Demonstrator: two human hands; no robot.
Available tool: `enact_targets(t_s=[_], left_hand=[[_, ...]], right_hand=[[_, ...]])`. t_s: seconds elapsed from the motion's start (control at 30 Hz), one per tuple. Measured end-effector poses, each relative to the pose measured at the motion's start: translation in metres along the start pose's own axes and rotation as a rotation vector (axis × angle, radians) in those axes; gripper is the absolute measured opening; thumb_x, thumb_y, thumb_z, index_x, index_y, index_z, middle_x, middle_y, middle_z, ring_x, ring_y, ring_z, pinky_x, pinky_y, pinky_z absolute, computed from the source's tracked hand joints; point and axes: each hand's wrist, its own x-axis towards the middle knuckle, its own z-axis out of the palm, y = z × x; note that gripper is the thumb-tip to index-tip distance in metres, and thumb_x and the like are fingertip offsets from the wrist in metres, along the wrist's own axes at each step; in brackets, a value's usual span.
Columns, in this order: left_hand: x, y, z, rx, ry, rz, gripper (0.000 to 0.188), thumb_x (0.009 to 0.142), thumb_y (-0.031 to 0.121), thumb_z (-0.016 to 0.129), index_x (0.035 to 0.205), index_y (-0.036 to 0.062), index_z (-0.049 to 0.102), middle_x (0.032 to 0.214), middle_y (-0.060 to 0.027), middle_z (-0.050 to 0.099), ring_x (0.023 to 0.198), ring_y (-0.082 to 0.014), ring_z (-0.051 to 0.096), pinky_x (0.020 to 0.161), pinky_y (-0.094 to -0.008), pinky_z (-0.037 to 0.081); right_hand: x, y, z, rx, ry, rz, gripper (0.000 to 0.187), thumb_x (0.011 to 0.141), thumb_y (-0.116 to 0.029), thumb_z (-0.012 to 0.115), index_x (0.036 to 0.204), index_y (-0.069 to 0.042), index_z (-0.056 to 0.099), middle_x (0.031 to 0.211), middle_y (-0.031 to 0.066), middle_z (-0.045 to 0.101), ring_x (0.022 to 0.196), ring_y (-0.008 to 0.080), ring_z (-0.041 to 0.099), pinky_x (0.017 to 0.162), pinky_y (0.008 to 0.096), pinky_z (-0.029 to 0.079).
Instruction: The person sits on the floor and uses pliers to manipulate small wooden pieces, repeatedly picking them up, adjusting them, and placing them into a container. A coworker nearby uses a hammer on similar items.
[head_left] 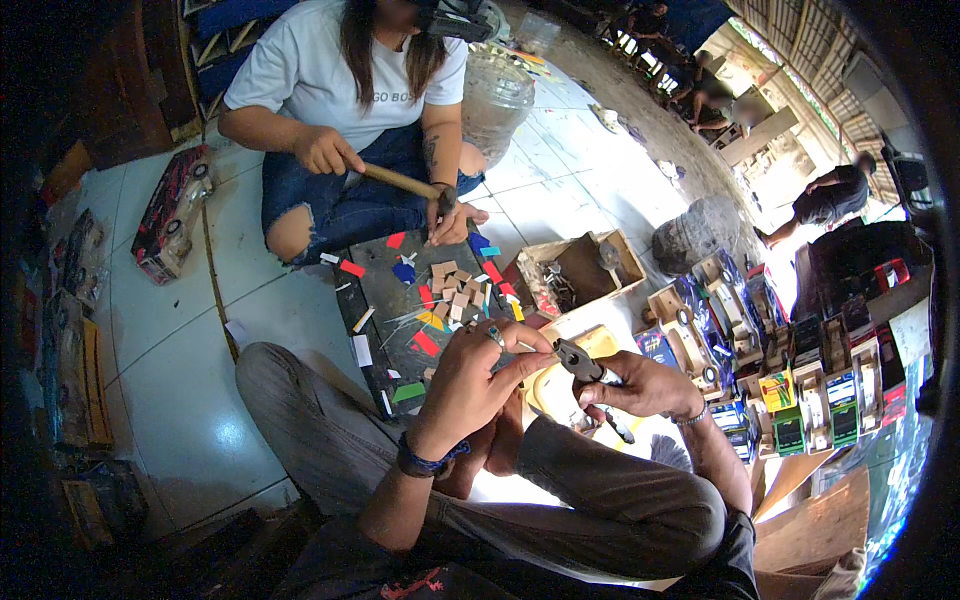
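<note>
My right hand [636, 386] is wrapped round a pair of pliers [580, 362], whose dark jaws point up and to the left. The fingers of my left hand [468, 378] pinch a thin pale stick [527, 347] by the tip of the jaws. Whether the jaws bite on it I cannot tell. Just beyond my left hand lies a dark board [385, 320]. On it are several small wooden blocks [456, 287], thin white sticks [402, 318] and coloured scraps such as a red piece [425, 343] and a green one [408, 391].
Across the board a seated person holds a hammer [395, 178] over its far edge. A wooden box [578, 278] with small metal parts stands right of the board. Several wooden toy trucks [790, 400] crowd the right side; another toy truck [170, 215] lies at the left.
</note>
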Motion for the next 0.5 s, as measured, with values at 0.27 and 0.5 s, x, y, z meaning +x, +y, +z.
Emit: enact_targets(t_s=[0.27, 0.5], left_hand=[[-0.001, 0.006, -0.014, 0.157, 0.080, 0.168, 0.023, 0.087, 0.009, 0.080, 0.105, 0.0042, 0.067, 0.097, -0.0087, 0.075, 0.088, -0.0214, 0.073, 0.076, -0.0323, 0.054], [-0.002, 0.001, 0.004, 0.214, 0.138, 0.243, 0.037, 0.079, 0.010, 0.087, 0.108, 0.0074, 0.064, 0.098, -0.0076, 0.076, 0.084, -0.0235, 0.073, 0.075, -0.0368, 0.055]], right_hand=[[0.020, 0.006, 0.013, -0.249, 0.440, -0.208, 0.039, 0.103, -0.036, 0.063, 0.119, 0.000, 0.066, 0.076, 0.0152, 0.069, 0.062, 0.0210, 0.062, 0.062, 0.0386, 0.047], [0.012, -0.023, 0.017, 0.201, 0.557, -0.075, 0.034, 0.097, -0.032, 0.074, 0.111, -0.002, 0.072, 0.080, -0.0004, 0.068, 0.076, 0.0066, 0.060, 0.069, 0.0271, 0.050]])
